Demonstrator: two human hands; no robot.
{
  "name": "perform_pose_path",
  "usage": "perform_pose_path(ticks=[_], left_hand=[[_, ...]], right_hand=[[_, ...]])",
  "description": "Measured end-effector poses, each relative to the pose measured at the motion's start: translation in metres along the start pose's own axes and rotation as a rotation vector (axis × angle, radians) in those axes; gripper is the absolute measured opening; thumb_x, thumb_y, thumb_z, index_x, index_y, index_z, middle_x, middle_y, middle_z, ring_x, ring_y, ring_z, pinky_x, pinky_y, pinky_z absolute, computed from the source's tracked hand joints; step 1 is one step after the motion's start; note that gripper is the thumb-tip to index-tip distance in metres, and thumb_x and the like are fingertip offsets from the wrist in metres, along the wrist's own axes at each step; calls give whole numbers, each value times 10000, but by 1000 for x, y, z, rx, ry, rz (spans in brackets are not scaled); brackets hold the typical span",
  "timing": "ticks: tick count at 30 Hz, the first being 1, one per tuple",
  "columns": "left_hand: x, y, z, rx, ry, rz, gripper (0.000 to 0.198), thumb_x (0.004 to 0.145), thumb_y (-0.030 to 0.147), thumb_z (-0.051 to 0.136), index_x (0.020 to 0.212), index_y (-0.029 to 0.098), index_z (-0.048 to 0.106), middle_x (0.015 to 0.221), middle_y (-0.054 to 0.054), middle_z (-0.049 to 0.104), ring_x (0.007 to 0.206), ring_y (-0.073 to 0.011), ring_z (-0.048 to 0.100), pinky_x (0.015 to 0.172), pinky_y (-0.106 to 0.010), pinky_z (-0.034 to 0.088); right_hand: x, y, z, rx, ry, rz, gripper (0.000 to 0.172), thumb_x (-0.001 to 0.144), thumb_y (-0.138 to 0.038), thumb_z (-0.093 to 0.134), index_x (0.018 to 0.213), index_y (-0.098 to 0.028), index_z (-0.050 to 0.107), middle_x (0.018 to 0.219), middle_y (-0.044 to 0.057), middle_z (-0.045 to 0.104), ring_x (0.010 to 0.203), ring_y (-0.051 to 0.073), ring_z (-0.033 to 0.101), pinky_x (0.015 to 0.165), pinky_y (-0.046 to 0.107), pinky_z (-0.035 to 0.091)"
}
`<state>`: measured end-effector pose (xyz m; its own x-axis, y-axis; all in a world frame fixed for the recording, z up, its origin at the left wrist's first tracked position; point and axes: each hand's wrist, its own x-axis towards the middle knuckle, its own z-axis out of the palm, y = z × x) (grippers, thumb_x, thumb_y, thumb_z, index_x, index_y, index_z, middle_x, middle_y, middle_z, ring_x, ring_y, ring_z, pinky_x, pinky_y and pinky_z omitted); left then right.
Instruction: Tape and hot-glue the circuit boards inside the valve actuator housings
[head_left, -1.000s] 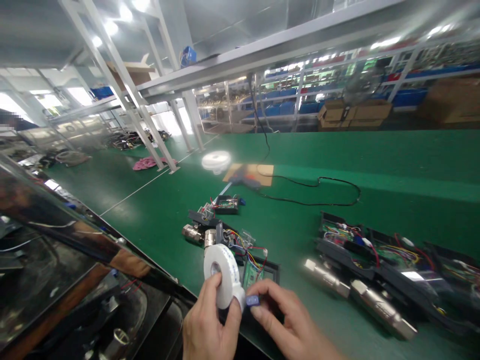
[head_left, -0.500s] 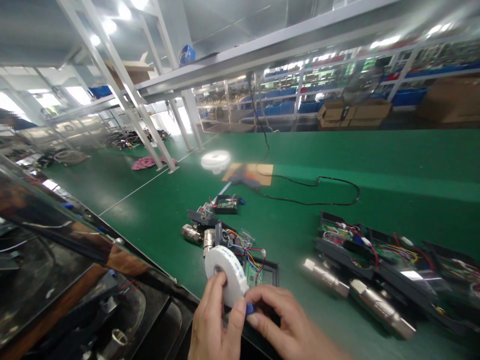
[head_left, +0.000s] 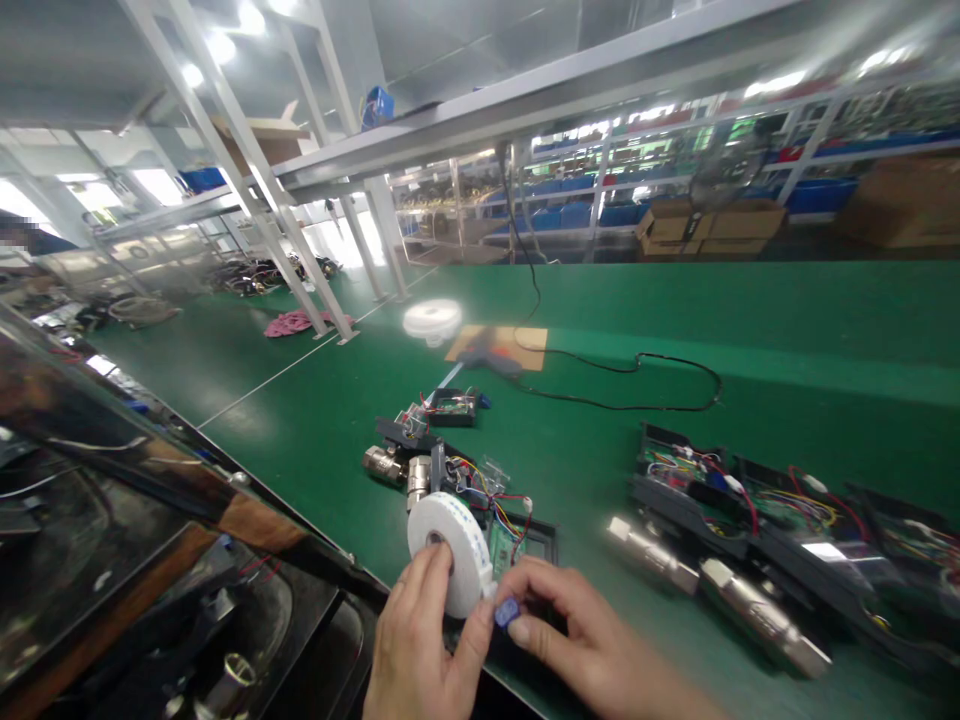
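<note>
The left hand (head_left: 417, 652) is clamping a white tape roll (head_left: 452, 548), the right hand (head_left: 596, 655) pinching a blue part (head_left: 507, 612), over a green belt (head_left: 750, 320) under steel shelving (head_left: 480, 115).

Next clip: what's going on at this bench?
A person holds a white tape roll upright in the left hand, above the near edge of a green belt. The right hand pinches a small blue part at the roll's edge. Behind the roll an opened wired unit lies on the belt, with more units to the right.
</note>
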<state>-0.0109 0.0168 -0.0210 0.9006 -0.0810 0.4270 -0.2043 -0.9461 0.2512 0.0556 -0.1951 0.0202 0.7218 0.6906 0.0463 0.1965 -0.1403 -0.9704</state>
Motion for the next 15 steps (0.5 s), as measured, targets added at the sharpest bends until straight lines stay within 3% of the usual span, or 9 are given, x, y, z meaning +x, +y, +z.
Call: perform_pose_path(ticks=[7, 12, 15], left_hand=[[1, -3, 0, 95, 19, 99, 660, 943, 569, 492, 1370, 67, 461, 1292, -196, 632, 1181, -298, 631, 913, -414, 591], [12, 5, -5, 120, 75, 93, 520, 975, 515, 461, 1252, 81, 531, 1167, -178, 681, 1058, -277, 665, 851, -390, 575], [18, 6, -12, 135, 92, 98, 458, 986, 473, 440, 1229, 99, 544, 1124, -160, 685, 1001, -270, 659, 825, -386, 537]], right_hand=[[0, 0, 0, 99, -11, 35, 347, 947, -529, 532, 980, -191, 600, 817, 14, 570, 767, 185, 516, 701, 297, 380], [1, 7, 1, 131, -23, 36, 435, 968, -614, 482, 979, -186, 562, 721, -33, 455, 667, 142, 427, 622, 264, 355], [1, 8, 1, 125, -5, 46, 410, 993, -584, 459, 1015, -190, 568, 760, -12, 531, 681, 148, 495, 622, 260, 407]])
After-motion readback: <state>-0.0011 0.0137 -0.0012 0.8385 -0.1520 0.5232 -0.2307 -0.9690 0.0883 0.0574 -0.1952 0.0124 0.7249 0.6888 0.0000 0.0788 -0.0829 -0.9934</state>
